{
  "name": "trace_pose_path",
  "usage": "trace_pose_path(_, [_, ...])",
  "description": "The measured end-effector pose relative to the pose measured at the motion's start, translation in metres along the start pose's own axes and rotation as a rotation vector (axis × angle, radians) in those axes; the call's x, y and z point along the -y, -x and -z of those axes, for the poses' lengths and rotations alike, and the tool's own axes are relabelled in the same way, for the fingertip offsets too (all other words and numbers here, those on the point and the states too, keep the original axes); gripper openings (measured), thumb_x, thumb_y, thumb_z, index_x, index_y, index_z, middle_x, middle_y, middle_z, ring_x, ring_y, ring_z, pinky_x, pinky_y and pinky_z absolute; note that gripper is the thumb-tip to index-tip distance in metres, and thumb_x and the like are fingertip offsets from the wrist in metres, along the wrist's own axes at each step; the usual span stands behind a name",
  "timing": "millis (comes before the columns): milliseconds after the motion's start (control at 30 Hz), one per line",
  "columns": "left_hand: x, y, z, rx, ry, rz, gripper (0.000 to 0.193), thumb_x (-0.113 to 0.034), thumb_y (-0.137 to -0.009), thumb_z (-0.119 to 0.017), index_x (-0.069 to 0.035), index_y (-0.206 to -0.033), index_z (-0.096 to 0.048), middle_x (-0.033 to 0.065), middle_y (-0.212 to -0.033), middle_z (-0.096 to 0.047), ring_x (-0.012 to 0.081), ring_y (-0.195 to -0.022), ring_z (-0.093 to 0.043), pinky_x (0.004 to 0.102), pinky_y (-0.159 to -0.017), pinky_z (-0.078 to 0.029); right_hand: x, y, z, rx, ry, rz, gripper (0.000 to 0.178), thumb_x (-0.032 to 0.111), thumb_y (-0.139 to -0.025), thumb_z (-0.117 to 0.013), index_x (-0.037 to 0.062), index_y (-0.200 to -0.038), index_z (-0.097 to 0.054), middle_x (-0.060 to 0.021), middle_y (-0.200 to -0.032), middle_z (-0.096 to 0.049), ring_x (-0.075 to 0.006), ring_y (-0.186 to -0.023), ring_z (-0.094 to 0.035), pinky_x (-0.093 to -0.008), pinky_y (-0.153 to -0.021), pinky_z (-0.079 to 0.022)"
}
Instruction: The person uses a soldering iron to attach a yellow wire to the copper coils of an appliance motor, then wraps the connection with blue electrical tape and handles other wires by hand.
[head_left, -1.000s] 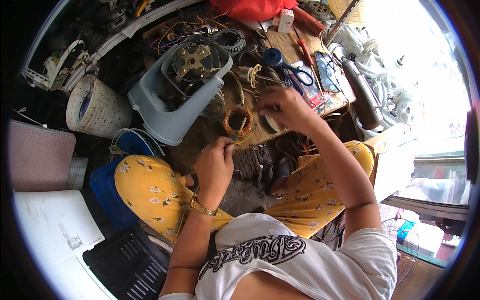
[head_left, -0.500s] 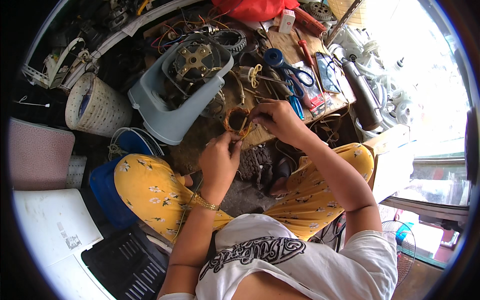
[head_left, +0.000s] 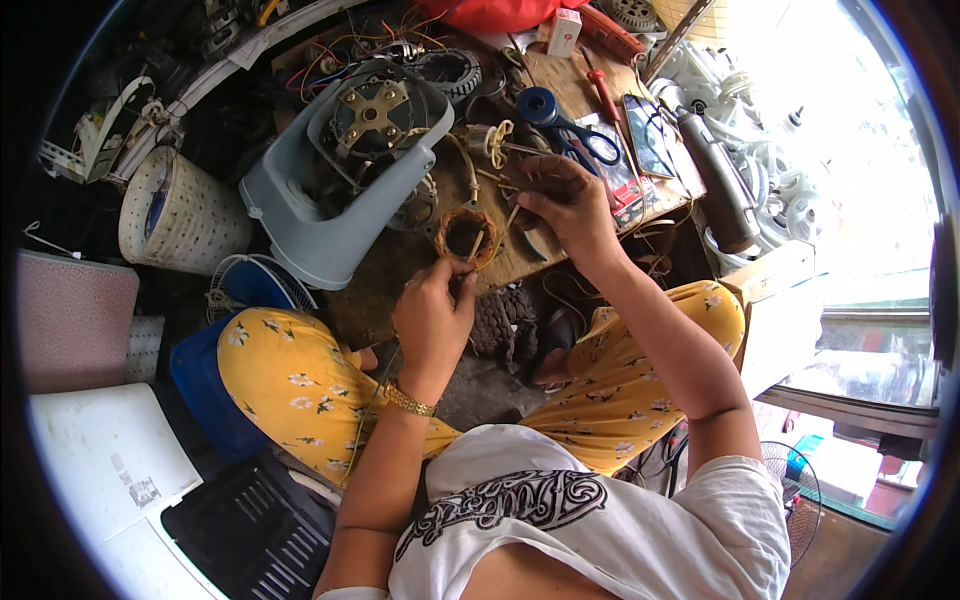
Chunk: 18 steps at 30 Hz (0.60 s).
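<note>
My left hand [head_left: 434, 308] pinches the near edge of a copper-wound motor stator [head_left: 441, 238], a small ring held over the wooden table's near part. A thin, pale-yellow piece of tubing or wire lies across the ring's opening. My right hand [head_left: 578, 215] is to the right of the ring and apart from it. Its thumb and fingers are closed on a thin yellow wire [head_left: 509, 222] that runs back toward the stator. What the wire joins at the ring is too small to tell.
A grey fan housing with a motor [head_left: 300, 215] stands left of the stator. Blue-handled scissors [head_left: 590, 140], a red screwdriver [head_left: 602, 95], a phone [head_left: 648, 135] and a dark metal flask [head_left: 718, 180] lie at right. A perforated bin [head_left: 180, 215] stands at far left.
My right hand has moved away from the stator, up and to the right, drawing the yellow wire out. My left hand keeps its hold on the ring.
</note>
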<state>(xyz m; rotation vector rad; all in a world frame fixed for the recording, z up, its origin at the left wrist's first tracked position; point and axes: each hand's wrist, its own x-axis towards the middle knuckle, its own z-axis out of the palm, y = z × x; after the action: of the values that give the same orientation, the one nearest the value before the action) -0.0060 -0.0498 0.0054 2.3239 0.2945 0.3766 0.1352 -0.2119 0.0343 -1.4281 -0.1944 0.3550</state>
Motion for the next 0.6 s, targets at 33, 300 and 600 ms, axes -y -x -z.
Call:
trace_pose_path(33, [0.001,0.0,0.0,-0.012,0.001,-0.013,0.009,-0.017,-0.091,-0.074,-0.011,-0.095,-0.07,0.0122,-0.08,-0.069,0.0353,-0.08,-0.069,0.0469,-0.067,-0.052,0.002,0.0,-0.002,0.003,0.005,0.007,0.034,-0.012,-0.09,-0.07,-0.0022,-0.123,-0.064,-0.007,-0.099,-0.071,-0.0125,-0.082,-0.07,-0.0276,-0.069,-0.061])
trace_pose_path(300, [0.0,0.0,0.001,0.0,-0.001,-0.003,0.008,-0.016,-0.091,-0.073,-0.011,-0.096,-0.07,0.0109,-0.078,-0.068,0.0336,-0.077,-0.068,0.046,-0.066,-0.052,0.006,0.005,-0.006,0.096,0.08,0.019,0.036,-0.013,-0.09,-0.069,0.0004,-0.123,-0.064,-0.0059,-0.098,-0.073,-0.01,-0.087,-0.068,-0.0256,-0.074,-0.059])
trace_pose_path(600, [0.002,0.001,0.001,-0.02,-0.019,-0.021,0.009,-0.016,-0.092,-0.073,-0.011,-0.098,-0.069,0.0102,-0.078,-0.068,0.0332,-0.075,-0.068,0.0466,-0.065,-0.052,0.004,0.01,-0.005,0.18,0.262,0.113,0.037,-0.011,-0.093,-0.068,-0.0022,-0.128,-0.062,-0.0073,-0.098,-0.073,-0.0098,-0.088,-0.069,-0.0258,-0.077,-0.058])
